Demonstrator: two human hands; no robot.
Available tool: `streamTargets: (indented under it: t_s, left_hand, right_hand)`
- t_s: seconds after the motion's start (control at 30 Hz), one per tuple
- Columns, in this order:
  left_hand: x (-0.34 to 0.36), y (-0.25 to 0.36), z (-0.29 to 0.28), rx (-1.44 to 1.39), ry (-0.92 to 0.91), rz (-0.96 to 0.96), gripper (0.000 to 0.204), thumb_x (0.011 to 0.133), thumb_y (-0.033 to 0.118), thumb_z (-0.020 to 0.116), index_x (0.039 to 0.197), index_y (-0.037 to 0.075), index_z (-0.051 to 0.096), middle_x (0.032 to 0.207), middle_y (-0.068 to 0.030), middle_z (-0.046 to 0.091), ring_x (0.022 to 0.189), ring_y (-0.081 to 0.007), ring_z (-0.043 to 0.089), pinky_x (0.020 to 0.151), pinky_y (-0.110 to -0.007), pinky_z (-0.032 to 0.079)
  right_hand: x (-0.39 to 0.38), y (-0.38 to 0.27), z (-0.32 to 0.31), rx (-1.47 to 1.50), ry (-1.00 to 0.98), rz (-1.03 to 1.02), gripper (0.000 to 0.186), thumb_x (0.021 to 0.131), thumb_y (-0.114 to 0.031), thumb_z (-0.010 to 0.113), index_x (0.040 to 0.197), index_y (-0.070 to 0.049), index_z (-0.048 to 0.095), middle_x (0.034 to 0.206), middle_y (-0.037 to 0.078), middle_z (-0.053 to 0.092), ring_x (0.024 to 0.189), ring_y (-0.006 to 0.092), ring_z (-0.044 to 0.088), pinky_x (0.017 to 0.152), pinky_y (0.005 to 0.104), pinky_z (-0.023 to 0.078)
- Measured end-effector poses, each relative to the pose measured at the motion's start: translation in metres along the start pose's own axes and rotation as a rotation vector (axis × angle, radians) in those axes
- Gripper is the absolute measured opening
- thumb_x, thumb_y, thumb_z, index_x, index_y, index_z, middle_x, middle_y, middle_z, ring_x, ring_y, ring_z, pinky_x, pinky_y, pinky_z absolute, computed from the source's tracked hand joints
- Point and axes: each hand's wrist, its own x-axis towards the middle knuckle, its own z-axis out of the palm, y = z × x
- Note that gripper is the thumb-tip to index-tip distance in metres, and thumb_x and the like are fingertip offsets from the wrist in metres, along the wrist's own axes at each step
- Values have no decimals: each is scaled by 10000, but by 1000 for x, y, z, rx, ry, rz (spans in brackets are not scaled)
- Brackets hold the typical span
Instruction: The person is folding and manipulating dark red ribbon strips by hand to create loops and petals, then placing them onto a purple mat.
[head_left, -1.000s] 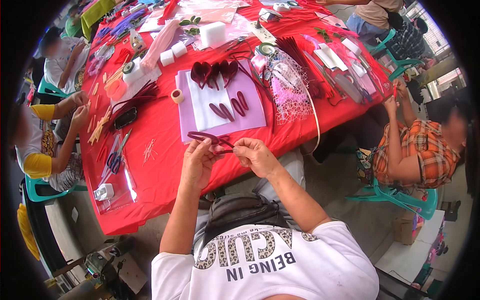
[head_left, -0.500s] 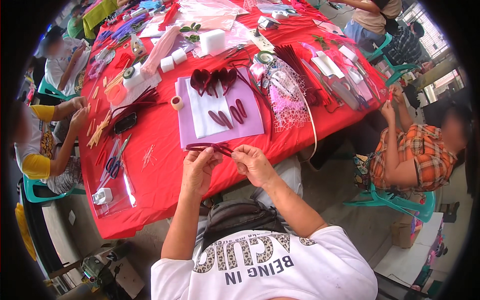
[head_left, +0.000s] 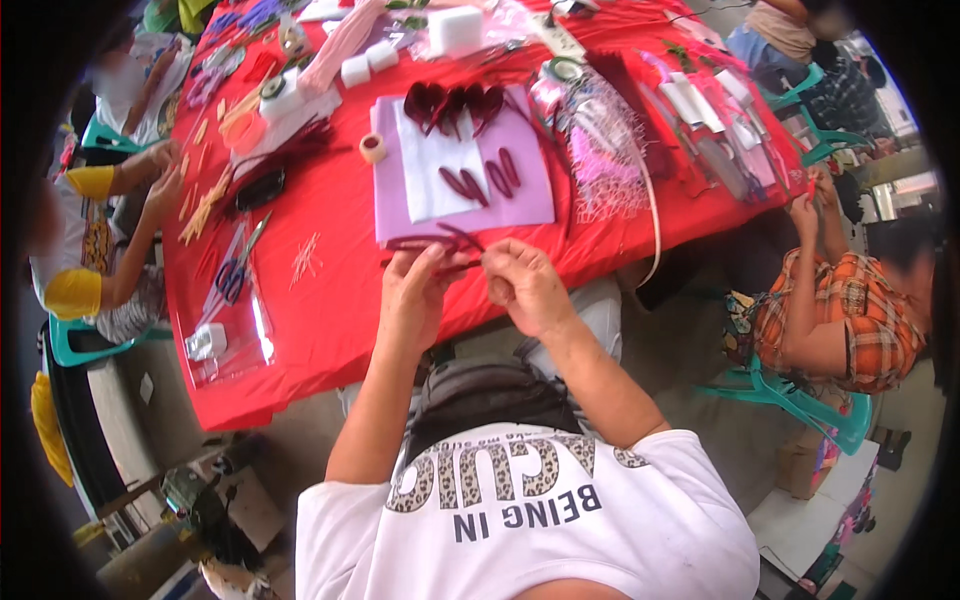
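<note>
My left hand (head_left: 410, 295) is closed on dark red pipe cleaners (head_left: 462, 238) at the table's near edge, thumb pressed against the fingers. Closed in a pinch, my right hand (head_left: 530, 285) meets the same pipe cleaners from the right. One dark red end slants up between the hands; how the strands join is blurred. Just beyond lie a lilac sheet (head_left: 537, 205) and, on top of it, a white sheet (head_left: 422, 203). Several folded dark red pipe-cleaner loops (head_left: 503, 173) rest there, below a row of dark red petal shapes (head_left: 440, 105).
A tape roll (head_left: 373, 149) stands left of the sheets. Scissors (head_left: 231, 282) and a clear plastic sheet (head_left: 240, 345) lie at the left. To the right are a pink net bundle (head_left: 610, 165) and a white cord (head_left: 655, 220). People sit on both sides.
The view has shifted, so the table sits higher in it. The pipe cleaners, a flat loop between my hands before, now show an end slanting upward. My right hand has turned slightly.
</note>
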Motion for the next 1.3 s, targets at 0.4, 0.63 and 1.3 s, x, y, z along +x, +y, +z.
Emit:
streamTargets:
  t_s: [0.4, 0.63, 1.3]
  left_hand:
    - [-5, 2, -6, -7, -122, -115, 108, 821, 33, 577, 925, 6, 587, 874, -79, 614, 757, -152, 579, 720, -300, 477]
    - [-3, 8, -5, 120, -135, -114, 129, 786, 12, 601, 914, -6, 598, 843, -72, 620, 738, -133, 570, 709, -279, 466]
    - [-9, 7, 9, 393, -154, 43, 169, 804, 68, 612, 950, -15, 612, 858, -62, 639, 794, -102, 583, 724, -241, 467]
  right_hand:
    - [-10, -12, 9, -109, -73, -28, 112, 836, -138, 620, 843, -32, 584, 606, -23, 516, 468, 35, 403, 426, 183, 313]
    - [-10, -13, 5, -206, -57, -30, 102, 834, -119, 624, 832, -27, 580, 627, -14, 511, 482, 41, 391, 429, 190, 295]
    - [-4, -7, 13, -164, 5, -116, 80, 841, -102, 599, 853, -23, 588, 662, -12, 559, 501, 6, 415, 439, 162, 318]
